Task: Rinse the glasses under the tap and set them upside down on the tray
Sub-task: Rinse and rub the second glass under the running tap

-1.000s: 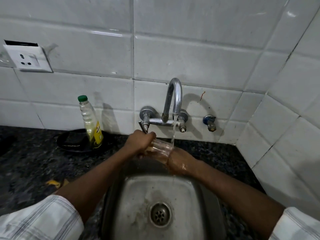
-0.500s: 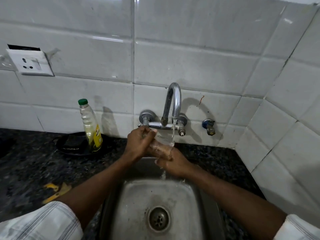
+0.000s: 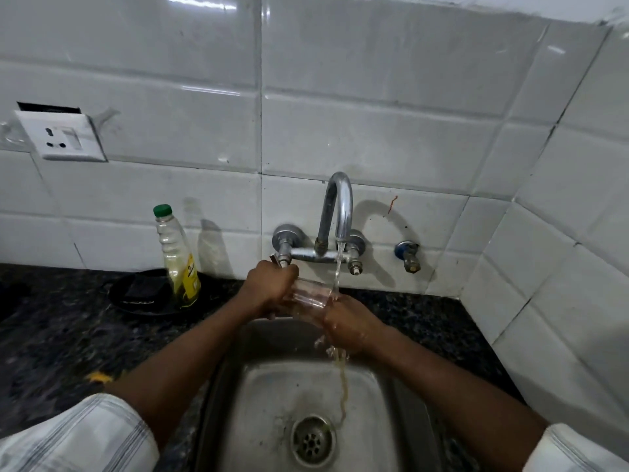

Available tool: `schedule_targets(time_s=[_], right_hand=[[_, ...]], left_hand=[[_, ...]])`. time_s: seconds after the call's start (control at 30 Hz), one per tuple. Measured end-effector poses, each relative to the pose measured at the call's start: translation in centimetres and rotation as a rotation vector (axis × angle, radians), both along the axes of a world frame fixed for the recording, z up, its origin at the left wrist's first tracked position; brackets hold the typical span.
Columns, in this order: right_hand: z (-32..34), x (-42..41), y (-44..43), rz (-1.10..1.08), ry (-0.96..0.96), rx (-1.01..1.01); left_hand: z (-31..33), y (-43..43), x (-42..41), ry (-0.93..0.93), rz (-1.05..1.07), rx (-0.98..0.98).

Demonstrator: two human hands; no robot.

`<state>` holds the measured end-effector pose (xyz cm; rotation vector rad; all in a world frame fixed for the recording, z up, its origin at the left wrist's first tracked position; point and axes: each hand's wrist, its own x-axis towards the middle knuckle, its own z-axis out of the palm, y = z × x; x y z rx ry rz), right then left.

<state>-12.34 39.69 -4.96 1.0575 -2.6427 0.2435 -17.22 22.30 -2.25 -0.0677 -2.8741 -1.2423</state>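
Both forearms are bare from elbow to wrist. The short white cloth sleeve on the left arm (image 3: 68,434) carries thin grey stripes crossing in a loose check. The short white cloth sleeve on the right arm (image 3: 575,451) shows faint grey lines near its hem.

Oil bottle (image 3: 177,264) beside wall socket (image 3: 61,135)

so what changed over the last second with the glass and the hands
The glass went from lying sideways to tipped up half a second ago and now lies sideways again, mouth toward the right hand, which rubs at its rim. Runoff now streams into the sink. The left hand still grips the base, the tap still runs, the bottle hasn't moved.
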Motion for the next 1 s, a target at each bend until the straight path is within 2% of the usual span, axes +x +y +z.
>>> schedule_targets(time_s=[0.03, 0.07, 0.13, 0.2, 0.23, 0.27, 0.3, 0.33, 0.37, 0.4, 0.47, 0.53, 0.57, 0.6, 0.67, 0.7, 0.73, 0.77, 0.83, 0.87, 0.9, 0.93, 0.97, 1.0], right_hand=[[0.0, -0.2, 0.4, 0.023, 0.058, -0.001], [0.1, -0.2, 0.3, 0.079, 0.053, -0.079], [0.0, 0.2, -0.5, 0.111, -0.159, -0.422], [0.0, 0.8, -1.4, 0.064, -0.337, -0.531], [0.1, 0.7, -0.8, 0.071, -0.275, -0.426], [0.5, 0.5, -0.3, 0.068, -0.200, -0.241], [0.8, 0.1, 0.2, 0.062, -0.151, -0.044], [1.4, -0.1, 0.6, 0.036, -0.160, 0.045], [1.7, -0.1, 0.8, 0.046, -0.206, 0.037], [1.8, -0.1, 0.8, 0.095, -0.255, -0.059], [1.6, 0.5, 0.5, 0.166, -0.416, -0.305], [1.5, 0.9, 0.3, 0.060, -0.642, -0.543], [1.7, 1.1, 0.2, -0.012, -0.716, -0.634], [1.6, 1.0, 0.0, -0.081, -0.771, -0.739], [1.5, 1.2, -1.0, -0.210, -0.894, -0.996], [1.5, 1.4, -1.6, -0.276, -0.929, -1.075], [1.5, 1.5, -2.1, -0.339, -0.895, -1.099], [1.4, 1.6, -2.5, -0.384, -0.864, -1.141], [1.8, 1.5, -2.9, -0.445, -0.847, -1.299], [2.3, 1.4, -3.0, -0.453, -0.825, -1.356], [2.6, 1.2, -3.0, -0.450, -0.778, -1.377], [2.4, 1.1, -3.1, -0.454, -0.692, -1.329], [2.1, 1.0, -3.2, -0.466, -0.594, -1.284], [1.8, 1.3, -3.2, -0.498, -0.491, -1.211]], left_hand=[[0.1, 0.2, 0.1, -0.074, 0.018, -0.011], [0.2, 0.3, 0.3, -0.066, 0.013, 0.059], [-0.2, 0.1, 1.1, 0.142, -0.066, 0.274], [-0.7, -0.2, 1.8, 0.319, -0.130, 0.425], [-0.8, -0.2, 1.6, 0.297, -0.099, 0.448], [-0.8, 0.0, 0.8, 0.184, -0.038, 0.434], [-0.7, 0.2, 0.1, -0.009, 0.023, 0.397], [-0.9, 0.4, -0.3, -0.204, 0.065, 0.351], [-1.1, 0.5, -0.1, -0.327, 0.069, 0.349], [-1.5, 0.5, -0.2, -0.329, 0.058, 0.414], [-2.2, 0.6, 0.2, -0.075, -0.014, 0.604], [-2.7, 0.9, 1.4, 0.161, -0.050, 0.568], [-2.9, 1.0, 1.2, 0.146, 0.005, 0.500], [-3.2, 1.2, 0.5, 0.044, 0.091, 0.434], [-3.0, 1.4, 0.1, -0.304, 0.187, 0.360], [-2.9, 1.5, 0.0, -0.366, 0.187, 0.364], [-2.8, 1.5, 0.2, -0.301, 0.164, 0.380], [-3.0, 1.5, 0.6, -0.128, 0.127, 0.391], [-2.9, 1.4, 2.8, 0.390, 0.063, 0.354], [-3.0, 1.5, 3.8, 0.572, 0.056, 0.322], [-2.8, 1.7, 4.1, 0.621, 0.073, 0.321], [-2.6, 1.6, 3.6, 0.542, 0.093, 0.339], [-1.8, 1.8, 2.9, 0.335, 0.116, 0.354], [-1.2, 2.0, 2.1, 0.052, 0.118, 0.386]])
